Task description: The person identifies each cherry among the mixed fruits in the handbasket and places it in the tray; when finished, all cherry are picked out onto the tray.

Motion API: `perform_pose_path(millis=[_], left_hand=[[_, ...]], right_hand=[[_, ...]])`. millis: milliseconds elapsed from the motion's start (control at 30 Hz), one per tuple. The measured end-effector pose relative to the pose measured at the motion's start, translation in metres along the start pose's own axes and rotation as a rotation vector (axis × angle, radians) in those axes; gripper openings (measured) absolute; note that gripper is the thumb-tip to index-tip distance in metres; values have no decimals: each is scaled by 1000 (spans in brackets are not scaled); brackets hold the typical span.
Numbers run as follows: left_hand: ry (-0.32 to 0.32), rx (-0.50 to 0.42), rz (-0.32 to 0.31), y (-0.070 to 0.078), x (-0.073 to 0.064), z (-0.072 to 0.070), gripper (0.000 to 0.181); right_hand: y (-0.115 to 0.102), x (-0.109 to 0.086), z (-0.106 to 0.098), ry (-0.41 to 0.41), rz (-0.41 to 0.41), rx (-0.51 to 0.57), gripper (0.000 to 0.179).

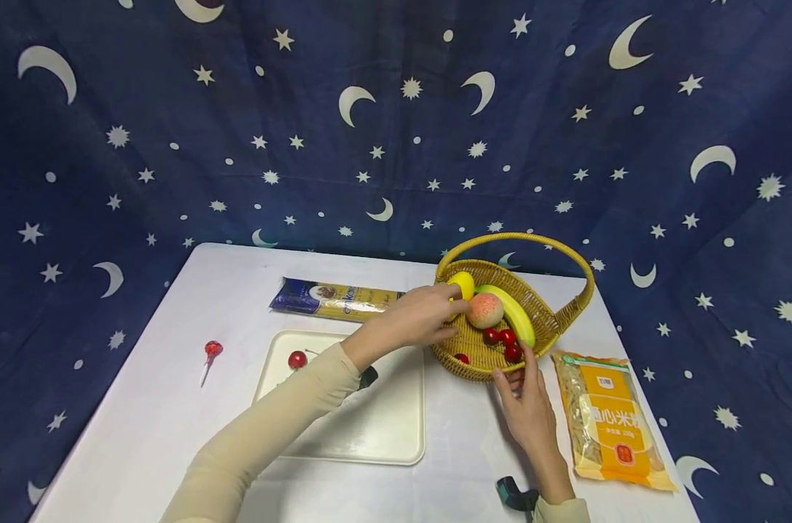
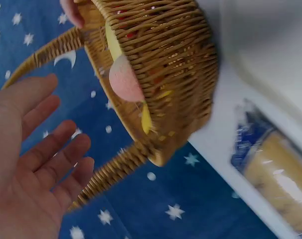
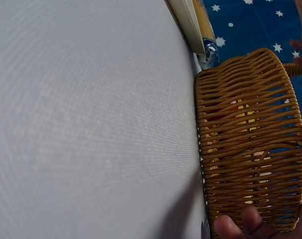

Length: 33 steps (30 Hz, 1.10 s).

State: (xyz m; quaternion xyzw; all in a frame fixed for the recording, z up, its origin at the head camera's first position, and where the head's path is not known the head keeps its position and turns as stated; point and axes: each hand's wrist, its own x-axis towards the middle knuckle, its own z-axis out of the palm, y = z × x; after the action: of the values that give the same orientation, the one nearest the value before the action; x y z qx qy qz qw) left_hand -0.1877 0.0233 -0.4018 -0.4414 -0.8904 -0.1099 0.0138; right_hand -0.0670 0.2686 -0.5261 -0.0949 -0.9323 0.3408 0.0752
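A red lollipop (image 1: 213, 350) lay at the left of the white table (image 1: 141, 428). To its right, at the near side, stood a pale tray (image 1: 396, 436) with a single cherry (image 1: 297, 359) on its far left part; a pack of pasta (image 1: 337, 299) lay beyond the tray's far edge. The left hand (image 1: 422, 316) hung at the left side of the basket (image 1: 538, 311), fingers loosely spread and holding nothing; whether they touched the lemon (image 1: 464, 282) I cannot tell. The basket stood at the far right of the table, handle up. Inside, the lemon lay far left, a peach (image 1: 485, 311) beside it, red cherries (image 1: 491, 337) nearer, and a banana (image 1: 516, 316) to the right. The right hand (image 1: 529, 410) gripped the basket's near rim, fingertips against its outer wall. At the right lay a bag of noodles (image 1: 614, 421).
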Motion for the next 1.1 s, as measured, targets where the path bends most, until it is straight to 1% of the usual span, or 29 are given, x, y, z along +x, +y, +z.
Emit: perform_pose_path(millis=[100,167,267,333,467,567,667,800,900,933,967,1033,1100], left_hand=[[-94,-15,49,8,23,-1,36],[-183,-41,60,13,37,0,35],[-319,-82,68,18,55,3,38],[-413,-95,61,21,66,5,38],[-574,-103,51,25,84,6,35],[-674,-83,44,29,94,6,30],[-773,-44,36,35,102,6,27],[-878,43,-36,44,108,5,32],[-921,92,-102,49,112,8,36],[-940,92,-126,50,114,10,35],[-973,93,-146,52,117,13,32],[-1009,91,-189,54,120,18,25],[-1035,121,-207,57,122,22,17]], right_hand=[[3,0,0,-6,-1,7,77],[5,-1,0,-11,0,9,77],[7,-1,1,-18,2,6,77],[7,0,1,-23,2,5,77],[5,0,1,-32,-2,14,78],[3,1,1,-35,-6,21,79],[2,1,0,-33,-4,22,79],[2,0,-1,-26,-8,26,78],[3,1,-1,-14,-18,26,79],[4,1,-2,-10,-19,26,79],[5,1,-2,-5,-19,25,79],[6,1,-2,3,-22,24,79],[6,1,-3,5,-21,24,79]])
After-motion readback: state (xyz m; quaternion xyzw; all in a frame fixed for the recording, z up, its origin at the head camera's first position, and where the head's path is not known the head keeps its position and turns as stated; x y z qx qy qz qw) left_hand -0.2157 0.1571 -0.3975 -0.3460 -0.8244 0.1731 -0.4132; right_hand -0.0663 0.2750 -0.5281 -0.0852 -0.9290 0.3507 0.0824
